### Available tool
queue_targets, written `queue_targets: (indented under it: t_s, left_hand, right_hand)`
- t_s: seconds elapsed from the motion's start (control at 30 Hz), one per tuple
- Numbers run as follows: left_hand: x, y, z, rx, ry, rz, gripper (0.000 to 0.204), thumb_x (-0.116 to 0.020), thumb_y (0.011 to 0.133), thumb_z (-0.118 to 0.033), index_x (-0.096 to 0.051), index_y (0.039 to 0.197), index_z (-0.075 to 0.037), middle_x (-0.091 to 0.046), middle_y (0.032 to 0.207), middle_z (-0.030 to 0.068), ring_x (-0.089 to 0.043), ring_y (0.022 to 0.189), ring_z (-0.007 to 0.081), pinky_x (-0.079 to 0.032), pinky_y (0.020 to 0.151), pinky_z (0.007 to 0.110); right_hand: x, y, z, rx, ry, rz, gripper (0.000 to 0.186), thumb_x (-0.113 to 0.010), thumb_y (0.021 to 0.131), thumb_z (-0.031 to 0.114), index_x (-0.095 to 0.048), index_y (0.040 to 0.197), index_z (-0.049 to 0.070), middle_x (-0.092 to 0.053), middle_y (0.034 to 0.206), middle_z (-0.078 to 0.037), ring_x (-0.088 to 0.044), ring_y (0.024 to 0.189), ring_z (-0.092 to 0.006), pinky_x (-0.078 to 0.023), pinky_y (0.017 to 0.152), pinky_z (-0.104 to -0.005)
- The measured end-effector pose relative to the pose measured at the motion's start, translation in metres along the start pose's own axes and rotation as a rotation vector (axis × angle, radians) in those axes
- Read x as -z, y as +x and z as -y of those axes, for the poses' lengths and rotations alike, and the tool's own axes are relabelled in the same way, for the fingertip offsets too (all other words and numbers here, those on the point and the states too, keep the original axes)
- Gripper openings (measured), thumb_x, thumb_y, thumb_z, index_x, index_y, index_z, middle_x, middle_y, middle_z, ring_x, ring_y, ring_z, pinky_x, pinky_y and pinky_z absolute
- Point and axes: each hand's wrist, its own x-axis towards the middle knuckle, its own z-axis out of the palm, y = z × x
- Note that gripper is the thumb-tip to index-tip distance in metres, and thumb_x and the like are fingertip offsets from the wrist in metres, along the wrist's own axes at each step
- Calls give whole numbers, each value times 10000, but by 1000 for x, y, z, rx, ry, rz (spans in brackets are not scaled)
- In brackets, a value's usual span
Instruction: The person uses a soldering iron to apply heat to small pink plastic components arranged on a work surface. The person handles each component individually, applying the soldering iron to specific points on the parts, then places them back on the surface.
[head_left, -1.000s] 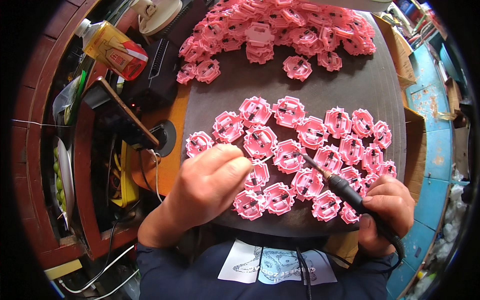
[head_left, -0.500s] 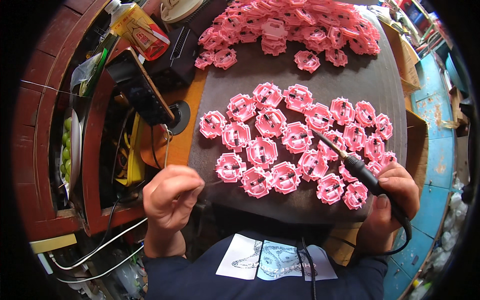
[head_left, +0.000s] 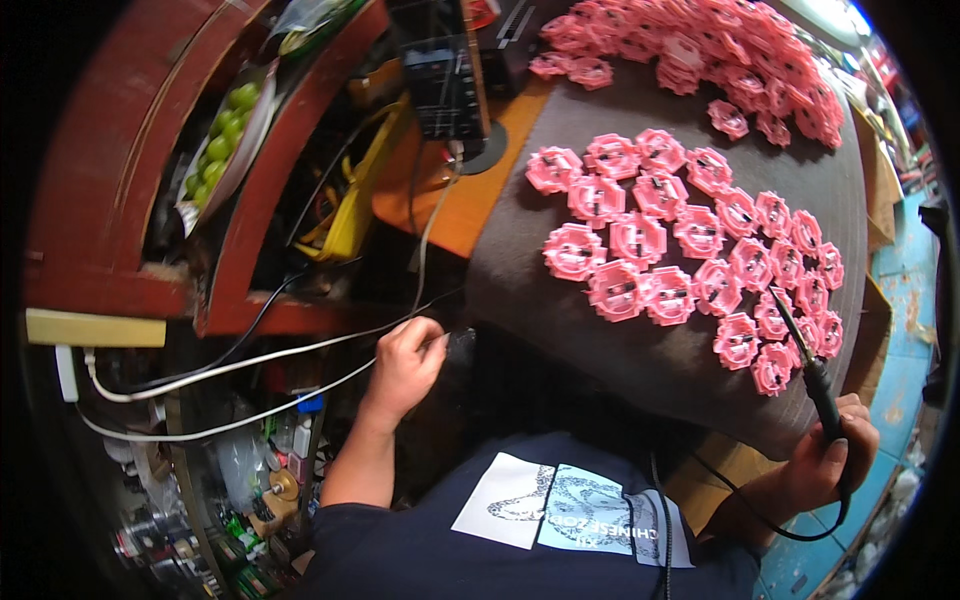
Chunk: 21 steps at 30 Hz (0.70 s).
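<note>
My right hand [head_left: 838,455] grips a soldering iron [head_left: 822,388] by its black handle. The iron's thin tip points up and left over the pink plastic pieces [head_left: 637,238] at the right of the group. These pieces lie spread on a dark work board [head_left: 610,370], each with small black and metal parts inside. My left hand [head_left: 408,355] is closed in a pinch, off the board's left edge near some white cables. Whatever its fingers may hold is too small to make out.
A heap of similar pink pieces [head_left: 700,50] covers the board's far end. To the left, a phone [head_left: 440,80] stands on a holder beside a yellow container [head_left: 355,200]. Green grapes [head_left: 220,150] sit in a tray among red wooden frames. White cables [head_left: 240,365] cross the left side.
The view has turned left, so the board and pieces appear farther right. My left hand looks farther from the pieces, still pinched. The iron stays in my right hand, its tip nearer the group's right side.
</note>
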Motion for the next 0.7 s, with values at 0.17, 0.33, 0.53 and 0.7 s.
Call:
queue_targets:
  t_s: [0.17,0.33,0.53,0.7]
  left_hand:
    - [-41,-4,21,79,-223,-281,83,-739,958,-25,-662,942,3,-649,758,26,-573,651,66,-477,608,254]
    - [-62,24,5,-10,-251,-348,76,-729,920,-32,-663,949,-9,-696,794,138,-706,730,275,-553,691,371]
    - [-117,52,75,95,-587,-321,108,-736,881,-14,-628,879,-15,-640,776,46,-566,741,127,-483,684,336]
    - [-113,64,69,174,-994,-170,108,-714,866,10,-637,883,-65,-610,777,-19,-512,711,69,-414,643,268]
  right_hand:
    - [-6,-12,21,22,-13,-16,285,-644,962,255,-599,1028,-18,-519,775,-87,-461,718,-177,-321,619,-307]
    - [-5,-25,45,51,-7,-7,271,-685,954,239,-605,993,-17,-537,744,-86,-480,691,-171,-341,610,-301]
    - [-12,-39,83,106,-20,-124,289,-737,896,235,-619,936,-26,-562,719,-96,-521,627,-184,-382,575,-308]
    - [8,-69,101,66,-129,-137,259,-687,917,215,-619,977,-28,-554,778,-91,-490,652,-157,-377,589,-279]
